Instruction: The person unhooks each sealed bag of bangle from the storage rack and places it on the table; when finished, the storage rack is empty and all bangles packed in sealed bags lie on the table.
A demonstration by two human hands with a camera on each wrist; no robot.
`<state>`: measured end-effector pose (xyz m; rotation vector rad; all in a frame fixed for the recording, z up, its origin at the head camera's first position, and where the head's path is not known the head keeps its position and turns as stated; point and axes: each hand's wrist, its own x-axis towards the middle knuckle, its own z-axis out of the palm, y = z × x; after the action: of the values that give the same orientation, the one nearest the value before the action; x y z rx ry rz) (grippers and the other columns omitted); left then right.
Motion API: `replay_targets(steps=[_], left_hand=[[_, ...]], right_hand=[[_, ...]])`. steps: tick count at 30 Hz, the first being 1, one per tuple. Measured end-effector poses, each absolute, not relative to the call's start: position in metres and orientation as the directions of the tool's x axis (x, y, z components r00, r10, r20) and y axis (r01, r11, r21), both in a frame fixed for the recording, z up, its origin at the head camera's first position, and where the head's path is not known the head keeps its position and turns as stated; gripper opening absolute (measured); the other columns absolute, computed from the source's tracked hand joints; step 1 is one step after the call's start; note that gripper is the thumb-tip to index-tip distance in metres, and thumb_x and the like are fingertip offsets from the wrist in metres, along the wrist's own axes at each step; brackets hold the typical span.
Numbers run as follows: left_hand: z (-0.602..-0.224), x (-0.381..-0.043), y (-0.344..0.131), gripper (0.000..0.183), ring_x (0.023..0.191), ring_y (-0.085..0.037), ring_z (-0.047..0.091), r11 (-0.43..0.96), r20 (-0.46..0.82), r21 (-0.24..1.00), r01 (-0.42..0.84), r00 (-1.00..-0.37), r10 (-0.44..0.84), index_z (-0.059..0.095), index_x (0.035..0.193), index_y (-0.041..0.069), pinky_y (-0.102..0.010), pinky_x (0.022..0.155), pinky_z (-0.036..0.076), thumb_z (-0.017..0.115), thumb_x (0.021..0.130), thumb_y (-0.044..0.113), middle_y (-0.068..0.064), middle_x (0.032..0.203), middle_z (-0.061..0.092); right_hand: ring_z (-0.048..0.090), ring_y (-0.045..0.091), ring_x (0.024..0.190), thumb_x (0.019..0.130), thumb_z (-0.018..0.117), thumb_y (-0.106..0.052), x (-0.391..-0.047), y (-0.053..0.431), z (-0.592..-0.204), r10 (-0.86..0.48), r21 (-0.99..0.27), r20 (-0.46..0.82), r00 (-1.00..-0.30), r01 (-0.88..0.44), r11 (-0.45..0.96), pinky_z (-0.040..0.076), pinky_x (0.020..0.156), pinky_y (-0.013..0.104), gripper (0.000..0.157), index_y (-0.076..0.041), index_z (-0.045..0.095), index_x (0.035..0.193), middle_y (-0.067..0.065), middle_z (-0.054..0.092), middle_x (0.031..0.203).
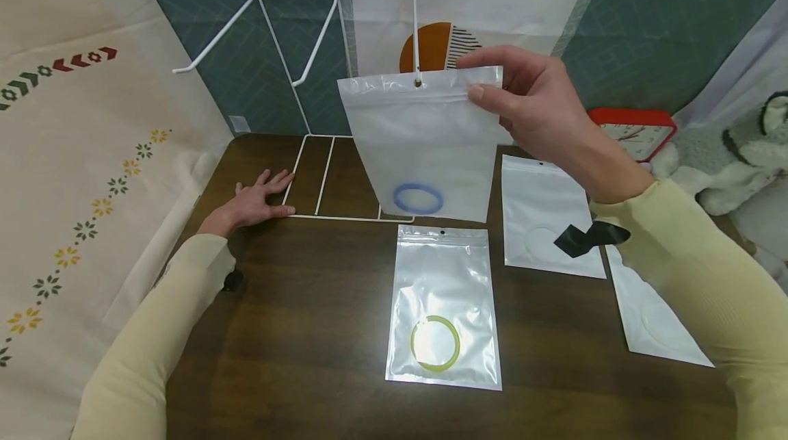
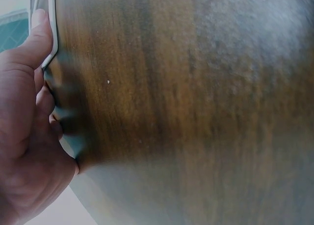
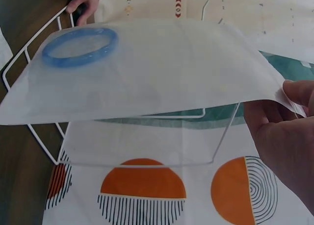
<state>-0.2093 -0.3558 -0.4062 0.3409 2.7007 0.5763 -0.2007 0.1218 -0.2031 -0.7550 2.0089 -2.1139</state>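
Observation:
My right hand (image 1: 523, 94) pinches the top right corner of a whitish zip pouch (image 1: 425, 146) between thumb and fingers. A blue ring (image 1: 418, 211) shows inside the pouch, low down. The pouch's punched hole lies at the tip of a prong (image 1: 416, 36) of the white wire rack (image 1: 351, 219). In the right wrist view the pouch (image 3: 167, 73) stretches away from my fingers, above the rack. My left hand (image 1: 255, 204) lies on the table at the rack's left front corner, fingers spread, touching its base wire. Its thumb (image 2: 37, 41) is at the wire in the left wrist view.
On the dark wooden table (image 1: 295, 344) lies a silvery pouch (image 1: 403, 289) with a yellow-green ring. Two more pale pouches lie to the right, one (image 1: 542, 200) behind the other (image 1: 652, 317). A red clock (image 1: 634, 131) and a plush toy (image 1: 751, 146) sit at the back right.

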Motion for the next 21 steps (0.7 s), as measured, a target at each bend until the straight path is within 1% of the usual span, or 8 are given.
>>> replay_targets(steps=[1,4,8,12,16,19,21], left_hand=[[-0.406,-0.209,-0.356,0.086,0.149,-0.044,-0.009,0.888,-0.292,0.433,0.158,-0.907,0.304,0.015,0.161,0.010,-0.078,0.101,-0.011,0.063,0.097,0.044,-0.016,0.166,0.005],[-0.404,-0.208,-0.355,0.086,0.149,-0.044,-0.008,0.884,-0.293,0.439,0.158,-0.905,0.308,0.015,0.161,0.010,-0.078,0.101,-0.011,0.063,0.098,0.043,-0.016,0.166,0.004],[-0.403,-0.207,-0.354,0.085,0.148,-0.045,-0.008,0.881,-0.293,0.444,0.161,-0.903,0.313,0.014,0.161,0.009,-0.079,0.100,-0.010,0.063,0.098,0.042,-0.017,0.166,0.004],[-0.403,-0.208,-0.354,0.086,0.148,-0.045,-0.008,0.884,-0.297,0.439,0.162,-0.902,0.314,0.013,0.161,0.010,-0.080,0.099,-0.009,0.063,0.098,0.043,-0.017,0.166,0.004],[-0.403,-0.209,-0.354,0.086,0.148,-0.045,-0.008,0.884,-0.298,0.440,0.158,-0.903,0.310,0.014,0.161,0.009,-0.080,0.100,-0.009,0.062,0.098,0.042,-0.017,0.166,0.005],[-0.403,-0.209,-0.354,0.086,0.148,-0.046,-0.007,0.885,-0.298,0.439,0.154,-0.904,0.305,0.014,0.161,0.009,-0.079,0.100,-0.010,0.063,0.098,0.042,-0.017,0.166,0.005],[-0.404,-0.209,-0.354,0.086,0.148,-0.045,-0.008,0.889,-0.303,0.432,0.153,-0.904,0.302,0.014,0.160,0.009,-0.079,0.100,-0.010,0.062,0.098,0.042,-0.017,0.166,0.005]], right_hand=[[0.053,0.026,0.076,0.094,0.069,-0.003,-0.199,0.122,-0.203,-0.422,-0.964,0.265,-0.867,-0.239,-0.115,0.047,0.059,0.019,0.029,-0.009,0.072,0.122,0.017,0.065,0.097],[0.059,0.028,0.088,0.094,0.067,0.000,-0.195,0.121,-0.203,-0.439,-0.961,0.272,-0.856,-0.218,-0.171,0.054,0.072,0.022,0.029,-0.007,0.072,0.122,0.018,0.065,0.103],[0.063,0.031,0.097,0.096,0.061,0.005,-0.189,0.118,-0.208,-0.480,-0.949,0.305,-0.823,-0.219,-0.228,0.056,0.082,0.030,0.030,-0.007,0.072,0.120,0.018,0.064,0.111],[0.065,0.031,0.098,0.096,0.057,0.009,-0.184,0.113,-0.218,-0.501,-0.942,0.326,-0.802,-0.236,-0.237,0.055,0.085,0.031,0.032,-0.008,0.073,0.119,0.017,0.066,0.112],[0.066,0.030,0.098,0.096,0.058,0.008,-0.178,0.103,-0.231,-0.517,-0.944,0.327,-0.791,-0.251,-0.214,0.055,0.085,0.032,0.033,-0.009,0.072,0.120,0.014,0.068,0.113],[0.067,0.031,0.099,0.096,0.059,0.008,-0.173,0.092,-0.241,-0.535,-0.944,0.329,-0.778,-0.262,-0.199,0.056,0.086,0.035,0.032,-0.005,0.070,0.122,0.014,0.067,0.117],[0.066,0.031,0.097,0.096,0.060,0.006,-0.170,0.084,-0.248,-0.545,-0.947,0.322,-0.775,-0.269,-0.176,0.056,0.084,0.036,0.031,-0.002,0.068,0.124,0.013,0.067,0.118]])
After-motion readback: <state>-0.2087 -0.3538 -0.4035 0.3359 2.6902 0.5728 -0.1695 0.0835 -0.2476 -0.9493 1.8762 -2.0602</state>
